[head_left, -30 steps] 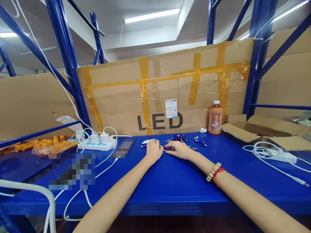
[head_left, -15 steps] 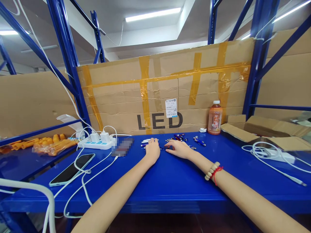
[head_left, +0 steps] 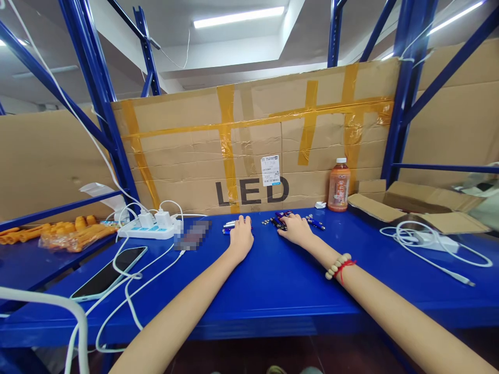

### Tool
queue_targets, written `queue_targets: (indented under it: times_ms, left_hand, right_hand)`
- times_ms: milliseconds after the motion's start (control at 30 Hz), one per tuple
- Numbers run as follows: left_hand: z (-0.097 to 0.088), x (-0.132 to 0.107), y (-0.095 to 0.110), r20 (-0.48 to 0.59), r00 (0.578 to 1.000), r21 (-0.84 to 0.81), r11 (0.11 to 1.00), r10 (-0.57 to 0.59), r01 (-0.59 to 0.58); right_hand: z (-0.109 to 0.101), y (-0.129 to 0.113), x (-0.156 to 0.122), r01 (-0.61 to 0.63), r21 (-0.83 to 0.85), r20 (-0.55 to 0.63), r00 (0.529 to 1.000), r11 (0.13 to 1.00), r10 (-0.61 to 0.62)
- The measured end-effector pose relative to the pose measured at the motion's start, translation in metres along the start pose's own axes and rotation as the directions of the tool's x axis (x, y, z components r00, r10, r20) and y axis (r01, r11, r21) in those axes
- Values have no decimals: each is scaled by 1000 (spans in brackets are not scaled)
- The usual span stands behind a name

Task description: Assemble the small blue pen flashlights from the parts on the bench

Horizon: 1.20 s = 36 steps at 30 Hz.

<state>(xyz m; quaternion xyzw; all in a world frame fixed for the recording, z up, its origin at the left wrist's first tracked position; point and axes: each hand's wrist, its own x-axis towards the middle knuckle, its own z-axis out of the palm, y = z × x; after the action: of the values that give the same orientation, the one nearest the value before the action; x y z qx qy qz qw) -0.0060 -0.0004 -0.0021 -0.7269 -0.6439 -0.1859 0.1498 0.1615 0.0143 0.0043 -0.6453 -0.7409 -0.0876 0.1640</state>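
My left hand lies over a small row of silver and blue pens, its fingers stretched forward across their right ends. To the right, my right hand reaches into a loose pile of dark blue pens, thumb and fingers apart. Its fingertips touch the near side of the pile, and part of the pile is hidden under them. Small silvery pieces lie just left of this pile. Another blue pen lies at its right. A beaded bracelet with a red string is on my right wrist.
On the left are a white power strip with plugs, a phone and loose white cables. At the back right stands a bottle of orange drink. An open carton and a coiled white cable are further right.
My right hand has moved forward onto the pen pile from the gap beside it. My left hand stays over the pen row. The view has shifted slightly.
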Motion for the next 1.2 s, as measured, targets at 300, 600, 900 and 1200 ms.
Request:
queue_targets:
  times_ms: [300, 600, 900, 1200]
  left_hand:
    - [-3, 0, 0, -19, 932, -144, 921, 363, -361]
    - [-3, 0, -1, 24, 917, -164, 906, 398, -389]
    - [-2, 1, -2, 13, 920, -193, 903, 393, -383]
    - [-5, 0, -1, 31, 929, -217, 910, 369, -354]
  right_hand:
    - [4, 7, 5, 160, 51, 61, 985, 986, -163]
    - [11, 2, 4, 291, 63, 45, 955, 955, -294]
    - [-5, 7, 5, 133, -44, -1, 991, 990, -133]
    - [-1, 13, 7, 27, 204, -107, 994, 979, -5]
